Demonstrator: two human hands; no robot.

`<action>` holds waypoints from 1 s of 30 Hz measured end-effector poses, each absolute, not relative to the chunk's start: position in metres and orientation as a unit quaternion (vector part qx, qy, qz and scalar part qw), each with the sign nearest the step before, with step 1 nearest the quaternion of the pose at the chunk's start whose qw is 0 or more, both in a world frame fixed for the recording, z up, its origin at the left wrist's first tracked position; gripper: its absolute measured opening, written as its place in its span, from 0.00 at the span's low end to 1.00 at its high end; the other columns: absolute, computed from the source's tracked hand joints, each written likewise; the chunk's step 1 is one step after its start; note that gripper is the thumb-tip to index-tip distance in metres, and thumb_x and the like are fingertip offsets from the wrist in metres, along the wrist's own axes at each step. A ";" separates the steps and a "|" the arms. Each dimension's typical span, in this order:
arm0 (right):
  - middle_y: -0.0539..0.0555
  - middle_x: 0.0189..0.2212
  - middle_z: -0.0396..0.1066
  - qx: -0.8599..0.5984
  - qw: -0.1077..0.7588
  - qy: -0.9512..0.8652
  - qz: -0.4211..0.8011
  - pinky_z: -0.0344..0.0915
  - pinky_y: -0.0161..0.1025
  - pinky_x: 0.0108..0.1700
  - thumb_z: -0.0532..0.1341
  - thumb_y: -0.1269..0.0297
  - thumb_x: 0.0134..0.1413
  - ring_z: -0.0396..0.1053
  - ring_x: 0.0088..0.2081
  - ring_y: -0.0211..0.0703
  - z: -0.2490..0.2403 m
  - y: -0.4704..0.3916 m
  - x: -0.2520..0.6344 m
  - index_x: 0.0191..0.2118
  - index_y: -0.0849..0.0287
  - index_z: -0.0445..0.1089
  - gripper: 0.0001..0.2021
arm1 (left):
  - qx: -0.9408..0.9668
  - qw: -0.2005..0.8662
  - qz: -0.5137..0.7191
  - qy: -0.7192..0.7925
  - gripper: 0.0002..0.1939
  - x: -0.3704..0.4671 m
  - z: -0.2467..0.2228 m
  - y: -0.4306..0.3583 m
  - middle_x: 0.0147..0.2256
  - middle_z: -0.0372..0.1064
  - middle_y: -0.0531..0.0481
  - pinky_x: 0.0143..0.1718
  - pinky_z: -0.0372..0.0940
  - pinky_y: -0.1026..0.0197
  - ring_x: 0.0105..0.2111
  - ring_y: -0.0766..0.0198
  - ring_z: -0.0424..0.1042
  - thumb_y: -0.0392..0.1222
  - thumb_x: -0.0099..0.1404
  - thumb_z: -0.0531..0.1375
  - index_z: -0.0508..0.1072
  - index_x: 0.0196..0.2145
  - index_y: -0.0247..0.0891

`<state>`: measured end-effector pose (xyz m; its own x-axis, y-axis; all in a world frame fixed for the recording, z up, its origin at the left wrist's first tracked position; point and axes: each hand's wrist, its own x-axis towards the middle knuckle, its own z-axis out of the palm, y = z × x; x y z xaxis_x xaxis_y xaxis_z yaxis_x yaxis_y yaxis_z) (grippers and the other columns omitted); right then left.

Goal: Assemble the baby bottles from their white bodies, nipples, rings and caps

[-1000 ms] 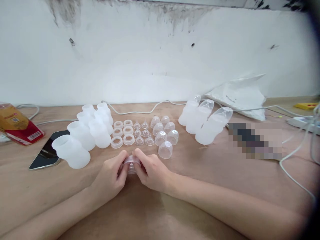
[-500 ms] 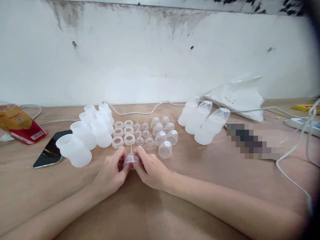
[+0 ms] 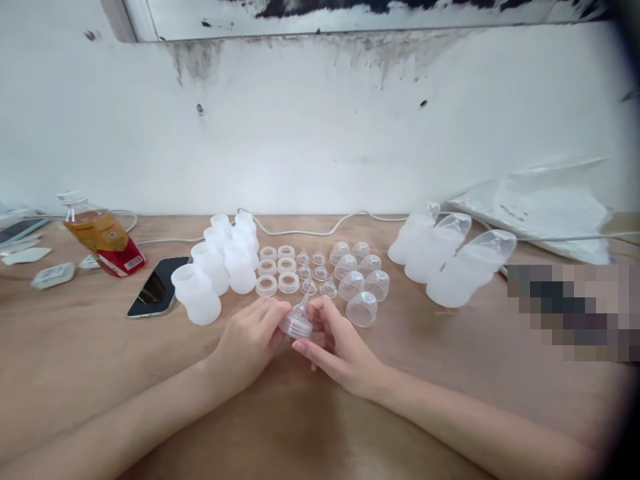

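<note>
Between my hands is a clear baby bottle nipple seated in a ridged screw ring (image 3: pixel 296 325), tilted with its tip up and to the right. My left hand (image 3: pixel 253 340) is closed on its left side. My right hand (image 3: pixel 345 347) has the thumb at the lower edge and the fingers around the right side. Just beyond are several loose screw rings (image 3: pixel 267 285), several clear nipples (image 3: pixel 328 288) and several clear dome caps (image 3: pixel 361 309), set out in rows. White bottle bodies (image 3: pixel 197 300) stand to the left. Capped bottles (image 3: pixel 457 273) are grouped on the right.
A black phone (image 3: pixel 159 287) lies left of the bottle bodies, near a drink bottle (image 3: pixel 113 240) with a red and yellow label. A white cable (image 3: pixel 300 233) runs along the wall. A white plastic bag (image 3: pixel 540 207) lies at the back right, behind a blurred-out patch.
The view has turned left and tipped up slightly. The nipple and ring have gone from upright to tilted, and my right hand has opened its grip somewhat, thumb now along the lower edge.
</note>
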<state>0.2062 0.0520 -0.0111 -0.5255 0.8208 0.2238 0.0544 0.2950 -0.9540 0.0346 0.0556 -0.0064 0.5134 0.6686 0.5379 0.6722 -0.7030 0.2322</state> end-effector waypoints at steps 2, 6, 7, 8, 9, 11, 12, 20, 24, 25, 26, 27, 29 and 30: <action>0.48 0.31 0.57 -0.304 0.404 -0.655 0.562 0.61 0.28 0.22 0.57 0.62 0.52 0.61 0.31 0.33 -0.010 0.053 0.204 0.34 0.55 0.47 0.13 | -0.887 0.045 -0.260 -0.380 0.10 0.034 0.004 0.049 0.34 0.66 0.45 0.33 0.65 0.58 0.35 0.59 0.67 0.33 0.61 0.49 0.61 0.41 0.34; 0.50 0.37 0.61 -0.308 0.440 -0.589 0.604 0.65 0.32 0.32 0.61 0.67 0.46 0.64 0.37 0.35 -0.010 0.062 0.203 0.42 0.52 0.49 0.21 | -0.797 0.186 -0.382 -0.429 0.23 0.006 0.025 0.033 0.44 0.58 0.43 0.42 0.63 0.54 0.44 0.55 0.62 0.38 0.55 0.57 0.58 0.48 0.37; 0.51 0.39 0.61 -0.313 0.441 -0.581 0.608 0.66 0.33 0.35 0.62 0.67 0.44 0.64 0.38 0.36 -0.011 0.064 0.202 0.45 0.51 0.49 0.24 | -0.719 0.231 -0.452 -0.475 0.25 -0.006 0.027 0.033 0.42 0.58 0.44 0.40 0.64 0.53 0.43 0.54 0.62 0.43 0.51 0.61 0.60 0.46 0.38; 0.52 0.41 0.61 -0.317 0.434 -0.578 0.614 0.66 0.35 0.37 0.63 0.68 0.43 0.65 0.38 0.36 -0.012 0.066 0.202 0.48 0.51 0.50 0.27 | -0.657 0.227 -0.480 -0.536 0.30 -0.020 0.027 0.034 0.43 0.56 0.44 0.40 0.64 0.52 0.44 0.51 0.61 0.48 0.48 0.64 0.60 0.47 0.38; 0.52 0.41 0.61 -0.317 0.423 -0.580 0.620 0.66 0.36 0.38 0.63 0.68 0.42 0.65 0.37 0.36 -0.013 0.067 0.202 0.49 0.52 0.52 0.27 | -0.615 0.183 -0.488 -0.592 0.37 -0.033 0.025 0.037 0.47 0.53 0.41 0.41 0.64 0.49 0.45 0.48 0.60 0.52 0.46 0.64 0.56 0.50 0.37; 0.51 0.39 0.63 -0.314 0.395 -0.596 0.625 0.66 0.36 0.38 0.63 0.68 0.42 0.66 0.34 0.35 -0.015 0.068 0.203 0.47 0.53 0.56 0.24 | -0.586 0.092 -0.450 -0.668 0.42 -0.056 0.016 0.045 0.47 0.52 0.40 0.41 0.63 0.46 0.48 0.44 0.58 0.58 0.45 0.62 0.54 0.53 0.37; 0.51 0.38 0.63 -0.314 0.385 -0.605 0.622 0.66 0.36 0.37 0.63 0.68 0.43 0.66 0.33 0.35 -0.016 0.067 0.203 0.46 0.54 0.58 0.22 | -0.583 0.046 -0.427 -0.690 0.41 -0.064 0.010 0.048 0.47 0.53 0.40 0.42 0.63 0.45 0.48 0.44 0.58 0.59 0.43 0.62 0.57 0.51 0.36; 0.55 0.49 0.62 -0.317 0.414 -0.636 0.569 0.64 0.40 0.45 0.64 0.69 0.43 0.61 0.51 0.43 -0.009 0.060 0.219 0.41 0.54 0.60 0.17 | -0.710 -0.040 -0.453 -0.538 0.11 -0.047 0.005 0.036 0.53 0.55 0.46 0.55 0.51 0.46 0.54 0.55 0.56 0.41 0.56 0.58 0.58 0.36 0.42; 0.56 0.53 0.57 -0.307 0.393 -0.621 0.604 0.64 0.41 0.45 0.62 0.70 0.46 0.64 0.48 0.42 -0.008 0.064 0.212 0.40 0.54 0.56 0.16 | -0.769 -0.036 -0.356 -0.529 0.30 -0.022 -0.012 0.044 0.50 0.59 0.41 0.50 0.58 0.45 0.51 0.52 0.60 0.43 0.53 0.61 0.52 0.50 0.41; 0.55 0.54 0.56 -0.305 0.383 -0.621 0.612 0.65 0.41 0.44 0.61 0.70 0.46 0.65 0.47 0.41 -0.008 0.065 0.210 0.39 0.54 0.56 0.15 | -0.774 -0.061 -0.327 -0.539 0.28 -0.018 -0.018 0.047 0.48 0.62 0.42 0.47 0.61 0.46 0.48 0.52 0.63 0.43 0.54 0.60 0.53 0.50 0.41; 0.56 0.55 0.55 -0.303 0.374 -0.624 0.616 0.65 0.40 0.43 0.61 0.70 0.46 0.66 0.45 0.40 -0.009 0.065 0.208 0.39 0.54 0.55 0.15 | -0.780 -0.091 -0.299 -0.542 0.26 -0.015 -0.024 0.050 0.46 0.64 0.44 0.45 0.62 0.47 0.47 0.53 0.64 0.42 0.55 0.59 0.55 0.50 0.42; 0.56 0.54 0.56 -0.301 0.367 -0.628 0.617 0.65 0.41 0.43 0.61 0.70 0.46 0.67 0.43 0.39 -0.009 0.065 0.207 0.39 0.54 0.55 0.15 | -0.781 -0.116 -0.285 -0.543 0.24 -0.013 -0.028 0.052 0.46 0.65 0.45 0.44 0.63 0.48 0.46 0.54 0.65 0.41 0.55 0.58 0.57 0.49 0.42; 0.56 0.53 0.57 -0.298 0.360 -0.637 0.613 0.65 0.41 0.43 0.60 0.70 0.47 0.67 0.42 0.38 -0.010 0.065 0.206 0.39 0.54 0.55 0.15 | -0.782 -0.147 -0.288 -0.532 0.22 -0.012 -0.032 0.052 0.46 0.65 0.46 0.45 0.62 0.48 0.46 0.54 0.65 0.39 0.56 0.57 0.58 0.48 0.43; 0.56 0.53 0.58 -0.298 0.357 -0.642 0.610 0.65 0.42 0.44 0.61 0.69 0.47 0.67 0.42 0.38 -0.010 0.064 0.207 0.39 0.55 0.55 0.15 | -0.782 -0.162 -0.295 -0.525 0.23 -0.012 -0.031 0.051 0.48 0.64 0.46 0.47 0.61 0.48 0.47 0.54 0.64 0.38 0.56 0.57 0.58 0.49 0.43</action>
<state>0.2068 0.0645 -0.0103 -0.5677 0.8177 0.0953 -0.0529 0.0792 -0.9955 -0.0120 0.0512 -0.0311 0.2750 0.9164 0.2908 0.7250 -0.3964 0.5632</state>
